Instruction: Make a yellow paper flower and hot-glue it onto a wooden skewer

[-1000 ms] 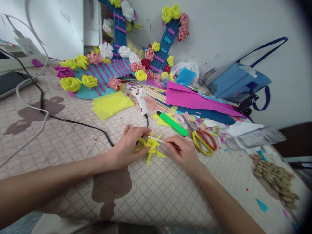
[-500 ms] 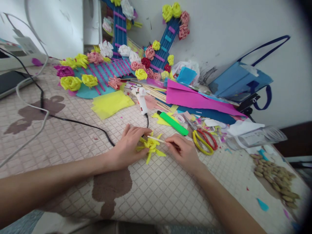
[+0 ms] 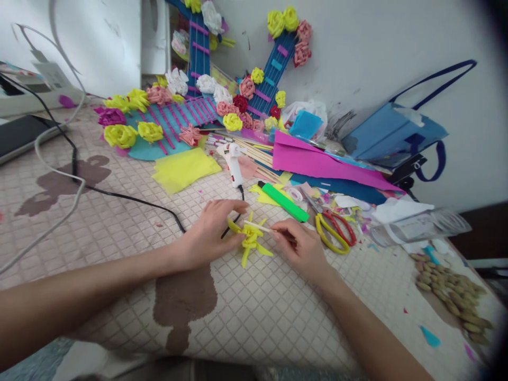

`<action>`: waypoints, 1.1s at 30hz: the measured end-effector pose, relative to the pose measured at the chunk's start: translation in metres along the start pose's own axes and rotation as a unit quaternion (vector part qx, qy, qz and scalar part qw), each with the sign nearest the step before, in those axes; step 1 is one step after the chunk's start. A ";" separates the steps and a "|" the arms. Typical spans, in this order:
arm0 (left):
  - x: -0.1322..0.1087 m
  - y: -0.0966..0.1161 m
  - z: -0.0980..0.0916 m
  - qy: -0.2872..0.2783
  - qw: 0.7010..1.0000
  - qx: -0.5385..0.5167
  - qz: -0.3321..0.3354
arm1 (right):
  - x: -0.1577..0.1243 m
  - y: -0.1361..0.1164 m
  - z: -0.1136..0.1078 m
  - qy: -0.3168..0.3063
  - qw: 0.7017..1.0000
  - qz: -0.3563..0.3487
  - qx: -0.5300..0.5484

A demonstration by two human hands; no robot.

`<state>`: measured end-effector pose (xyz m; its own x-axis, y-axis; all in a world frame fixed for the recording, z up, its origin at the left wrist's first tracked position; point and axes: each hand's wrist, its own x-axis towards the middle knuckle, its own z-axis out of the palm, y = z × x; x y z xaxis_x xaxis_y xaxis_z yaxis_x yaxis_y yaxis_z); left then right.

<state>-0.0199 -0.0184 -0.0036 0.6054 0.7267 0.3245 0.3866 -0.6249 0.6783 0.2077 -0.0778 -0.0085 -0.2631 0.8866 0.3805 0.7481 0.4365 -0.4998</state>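
Observation:
A yellow paper flower [image 3: 251, 236] with strips spreading outward lies on the quilted cloth in front of me. My left hand [image 3: 216, 225] is at its left side, thumb and fingers apart. Its thumb tip touches the flower's edge, and a curled yellow strip shows in the gap. Pinched in the fingertips of my right hand [image 3: 297, 243] is a thin white stick [image 3: 260, 227]; its far end lies over the top of the flower. A white glue gun [image 3: 234, 166] stands just beyond the hands, its black cord running down behind my left fingers.
Beyond my right hand lie a green marker [image 3: 286, 202] and red-yellow scissors [image 3: 333, 233]. Yellow tissue sheets [image 3: 184, 170] are at the left, with a flower-covered blue guitar shape [image 3: 174, 124] behind. Peanuts [image 3: 448, 296] sit at far right. A black cable [image 3: 130, 200] crosses the left.
The fingers of my left hand have lifted and spread away from the flower, opening a gap above the thumb. My right hand keeps the stick over the flower. The view has shifted slightly.

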 end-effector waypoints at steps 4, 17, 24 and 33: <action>0.003 -0.003 -0.014 0.020 1.000 0.006 0.018 | -0.003 -0.005 -0.002 -0.009 1.000 -0.024 -0.002; -0.030 0.006 -0.010 -0.037 0.971 0.139 0.191 | -0.018 -0.036 0.003 -0.081 0.992 -0.044 -0.081; -0.031 0.012 -0.001 -0.061 0.970 0.161 0.171 | -0.022 -0.037 0.003 -0.093 0.991 -0.041 -0.087; -0.031 0.010 0.004 -0.052 0.965 0.180 0.185 | -0.021 -0.037 0.009 -0.092 0.988 -0.058 -0.110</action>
<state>-0.0319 -0.0489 -0.0095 0.8078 0.4147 0.4190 0.3367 -0.9079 0.2495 0.1801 -0.1117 -0.0049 -0.4456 0.8546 0.2668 0.8160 0.5103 -0.2716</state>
